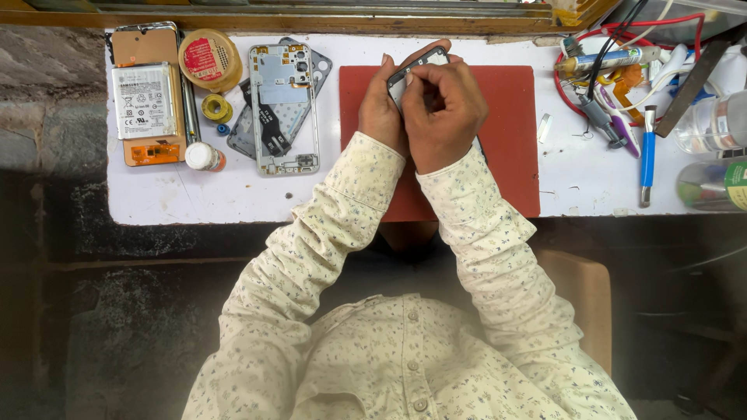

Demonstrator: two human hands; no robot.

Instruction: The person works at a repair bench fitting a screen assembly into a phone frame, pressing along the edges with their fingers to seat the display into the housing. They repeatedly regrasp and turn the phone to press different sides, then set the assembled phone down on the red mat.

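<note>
While left hand [380, 113] cradles phone [420, 64], right hand [443, 109] grip covers it.

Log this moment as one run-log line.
left hand: holds phone frame | right hand: works on it | under: red mat | beside: open phone chassis

We hold the phone [416, 71] between both hands, left hand [380, 109] beside right hand [440, 113], above the mat [510, 140] on the table [194, 202]. Left of the mat lies the frame [282, 109]; further left, the battery [145, 101], with the tape roll [208, 58] between them at the back. Right of the mat lie the tools [622, 101] and bottles [712, 155].
</note>
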